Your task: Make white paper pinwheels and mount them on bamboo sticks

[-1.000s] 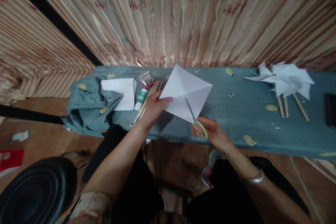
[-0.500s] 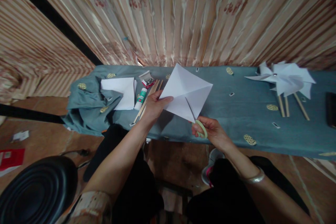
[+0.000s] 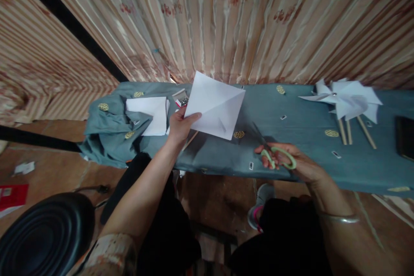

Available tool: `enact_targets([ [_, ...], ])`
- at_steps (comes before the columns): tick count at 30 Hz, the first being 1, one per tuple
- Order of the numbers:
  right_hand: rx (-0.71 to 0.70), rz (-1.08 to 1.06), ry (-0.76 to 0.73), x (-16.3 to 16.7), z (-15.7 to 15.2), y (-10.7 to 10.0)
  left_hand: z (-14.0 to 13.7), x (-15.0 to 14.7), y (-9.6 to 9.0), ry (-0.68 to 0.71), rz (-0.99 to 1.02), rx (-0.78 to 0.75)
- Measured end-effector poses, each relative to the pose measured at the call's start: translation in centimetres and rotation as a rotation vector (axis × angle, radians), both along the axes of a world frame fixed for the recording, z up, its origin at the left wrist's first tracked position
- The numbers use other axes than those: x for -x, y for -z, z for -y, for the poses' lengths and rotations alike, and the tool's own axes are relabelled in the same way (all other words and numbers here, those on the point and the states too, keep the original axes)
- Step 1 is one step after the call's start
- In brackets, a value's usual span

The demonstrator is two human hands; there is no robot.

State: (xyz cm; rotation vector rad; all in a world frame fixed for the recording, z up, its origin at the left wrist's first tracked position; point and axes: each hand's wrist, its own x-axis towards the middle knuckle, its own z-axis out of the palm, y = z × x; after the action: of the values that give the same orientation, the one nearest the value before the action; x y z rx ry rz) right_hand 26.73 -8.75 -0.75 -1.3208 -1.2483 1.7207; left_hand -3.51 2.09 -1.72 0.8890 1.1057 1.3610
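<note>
A creased, roughly square sheet of white paper [image 3: 215, 105] is pinched at its left corner by my left hand [image 3: 181, 126], thumb on top, held above the cloth. Green-handled scissors [image 3: 283, 158] are in my right hand [image 3: 300, 161], fingers closed about the handles, with the dark blades pointing up and left. The scissors are apart from the paper, to its right. Behind the paper and my left hand, an opened small box of metal pins [image 3: 182, 100] shows in part. Part of a wooden stick [image 3: 190, 141] sticks out below the sheet.
A blue-grey cloth [image 3: 300, 138] covers the table. White paper sheets [image 3: 157, 114] lie at the left. Paper pinwheels [image 3: 351, 97] on wooden sticks lie at the right, with a dark object [image 3: 405, 138] beyond them. A black round stool [image 3: 48, 233] stands lower left.
My right hand has drawn the scissors away from the paper's lower corner, to the right. My left hand has shifted the paper left and turned it; it now hides the glue stick.
</note>
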Motion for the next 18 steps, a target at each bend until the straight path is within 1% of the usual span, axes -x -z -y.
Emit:
enact_targets([
  [2,-0.118,0.037,0.225,-1.2,-0.4,0.2,0.4,-0.3,0.0,0.061,-0.016,0.019],
  [4,-0.22,0.101,0.437,-1.8,-0.9,0.4,1.0,-0.8,-0.1,0.179,-0.05,0.078],
  [5,-0.256,0.133,0.502,-1.9,-1.1,0.5,1.3,-1.1,-0.1,0.249,-0.072,0.115],
  [6,-0.284,0.161,0.533,-1.9,-1.3,0.6,1.6,-1.3,-0.2,0.321,-0.1,0.152],
  [7,-0.302,0.181,0.533,-1.8,-1.4,0.6,1.9,-1.6,-0.2,0.386,-0.135,0.18],
  [9,-0.308,0.199,0.478,-1.3,-1.6,0.6,2.3,-1.9,-0.2,0.472,-0.22,0.205],
  [12,-0.249,0.207,0.38,-0.1,-1.6,0.7,2.6,-2.2,-0.1,0.539,-0.344,0.188],
  [14,-0.194,0.217,0.335,0.6,-1.7,0.9,2.6,-2.3,0.1,0.564,-0.376,0.174],
  [16,-0.165,0.228,0.319,1.1,-1.8,1.2,2.4,-2.5,0.3,0.568,-0.35,0.181],
  [17,-0.165,0.228,0.326,1.3,-1.8,1.3,2.3,-2.6,0.4,0.541,-0.313,0.18],
  [18,-0.176,0.226,0.344,1.4,-1.9,1.3,2.2,-2.7,0.5,0.485,-0.265,0.165],
])
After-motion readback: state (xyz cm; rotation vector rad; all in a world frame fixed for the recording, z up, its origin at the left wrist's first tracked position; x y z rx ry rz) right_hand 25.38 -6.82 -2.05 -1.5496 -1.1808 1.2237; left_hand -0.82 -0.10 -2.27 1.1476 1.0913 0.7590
